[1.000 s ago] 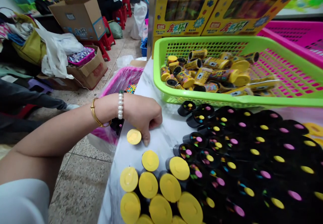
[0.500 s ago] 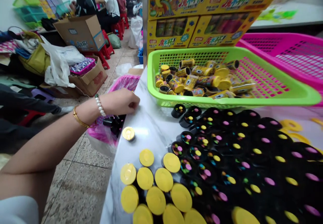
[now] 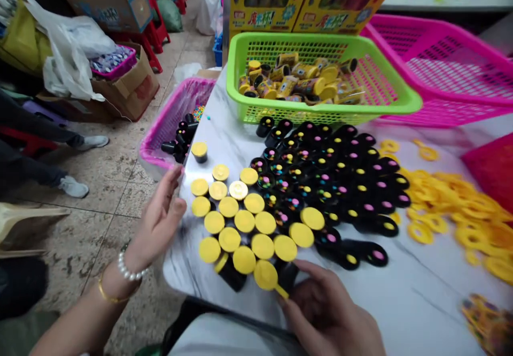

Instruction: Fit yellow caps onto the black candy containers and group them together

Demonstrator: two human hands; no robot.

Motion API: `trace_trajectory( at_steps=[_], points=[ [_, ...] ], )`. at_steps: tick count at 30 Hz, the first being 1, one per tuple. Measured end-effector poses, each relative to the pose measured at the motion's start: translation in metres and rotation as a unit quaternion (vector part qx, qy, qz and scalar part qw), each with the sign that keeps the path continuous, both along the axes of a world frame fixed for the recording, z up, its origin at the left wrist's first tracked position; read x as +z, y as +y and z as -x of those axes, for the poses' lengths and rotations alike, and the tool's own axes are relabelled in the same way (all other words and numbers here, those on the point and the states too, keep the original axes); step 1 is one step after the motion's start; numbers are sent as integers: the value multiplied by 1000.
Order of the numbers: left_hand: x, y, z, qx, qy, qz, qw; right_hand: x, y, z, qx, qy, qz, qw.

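Observation:
At the table's left edge my left hand (image 3: 162, 225) is open, its fingers stretched out and nothing in them. My right hand (image 3: 334, 310), near the front edge, has thumb and forefinger around a tilted black cup (image 3: 289, 275) with a yellow lid; its other fingers are partly hidden. Beside it stand several black cups with yellow lids (image 3: 244, 221), packed together. One lidded cup (image 3: 199, 152) stands apart toward the back, and another black cup (image 3: 232, 276) lies tipped at the front. Behind them are rows of open black cups (image 3: 320, 161) with coloured bits and pink or yellow discs.
A green basket (image 3: 320, 111) of yellow-wrapped cups sits at the back, beside a pink basket (image 3: 452, 99). Loose yellow rings (image 3: 444, 195) lie on the right. Left of the table, a lower pink basket (image 3: 150, 137) holds black cups and coloured beads. Yellow boxes (image 3: 264, 3) stand behind.
My left hand has come back toward me from over the lower pink basket and its fingers have opened. My right hand has come into view at a lidded cup. The view has tilted down.

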State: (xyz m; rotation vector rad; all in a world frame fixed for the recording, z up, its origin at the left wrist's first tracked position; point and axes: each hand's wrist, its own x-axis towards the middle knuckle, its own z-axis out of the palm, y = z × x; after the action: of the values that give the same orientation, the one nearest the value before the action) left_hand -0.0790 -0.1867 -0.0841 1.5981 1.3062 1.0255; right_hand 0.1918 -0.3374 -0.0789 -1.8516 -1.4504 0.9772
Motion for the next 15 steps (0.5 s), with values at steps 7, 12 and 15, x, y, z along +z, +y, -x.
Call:
trace_trajectory(
  at_steps=[7,12,15],
  points=[
    [13,-61,-21,-19,116,-63,991,4,8,5,12,-11,-64,998],
    [14,-89,-42,14,167,-137,976,10,3,4,48,13,-84,995],
    [12,-109,-47,107,192,-236,947,13,-6,-3,58,1,-110,992]
  ],
)
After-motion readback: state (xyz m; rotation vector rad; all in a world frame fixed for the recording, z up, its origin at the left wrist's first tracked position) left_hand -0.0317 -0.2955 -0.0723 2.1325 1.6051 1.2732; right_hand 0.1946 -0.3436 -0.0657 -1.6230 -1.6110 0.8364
